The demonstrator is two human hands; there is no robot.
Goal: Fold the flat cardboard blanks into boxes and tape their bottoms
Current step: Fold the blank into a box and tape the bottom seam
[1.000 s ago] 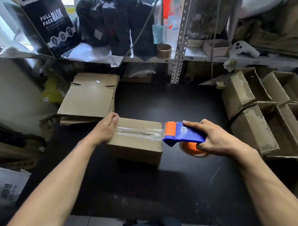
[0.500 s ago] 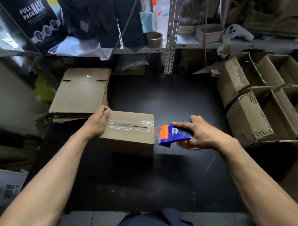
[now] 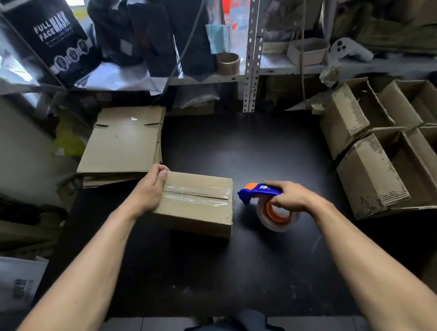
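Box (image 3: 196,203) at bench (image 3: 241,276) centre, tape strip across seam. Left hand (image 3: 149,190) fingers curled over its 9 o'clock edge. Right hand (image 3: 291,196) fingers wrapped round tape dispenser (image 3: 258,191) at 3 o'clock, just beside box. Advice: press tape tail flat down side, rub seam firm.

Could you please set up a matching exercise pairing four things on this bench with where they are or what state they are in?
Things:
1. taped box
2. tape dispenser
3. flat blanks
4. finished boxes

Places or states:
A. stacked at the far left of the table
B. piled on their sides at the right edge
C. gripped by the right hand
D. steadied by the left hand, clear tape across its top seam

Pairs: 1-D, 2-C, 3-A, 4-B
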